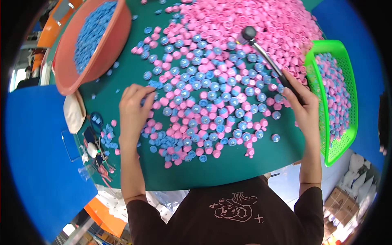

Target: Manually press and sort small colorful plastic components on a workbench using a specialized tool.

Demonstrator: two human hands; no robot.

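1. My right grip (304,102) holds the silver-shafted, black-headed hammer (266,58) at one o'clock: likely head-heavy, stiff, best held low.
2. My left grip (134,102), ten o'clock, is beside small blue plastic caps (155,84); holding any, I can't tell.

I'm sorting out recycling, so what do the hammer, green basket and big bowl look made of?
Hammer: shaft likely metal, silvery with glints; dull black head perhaps rubber. Green basket: probably plastic, bright, evenly coloured, with perforated walls. Big bowl: likely plastic, smooth, salmon, slight sheen.
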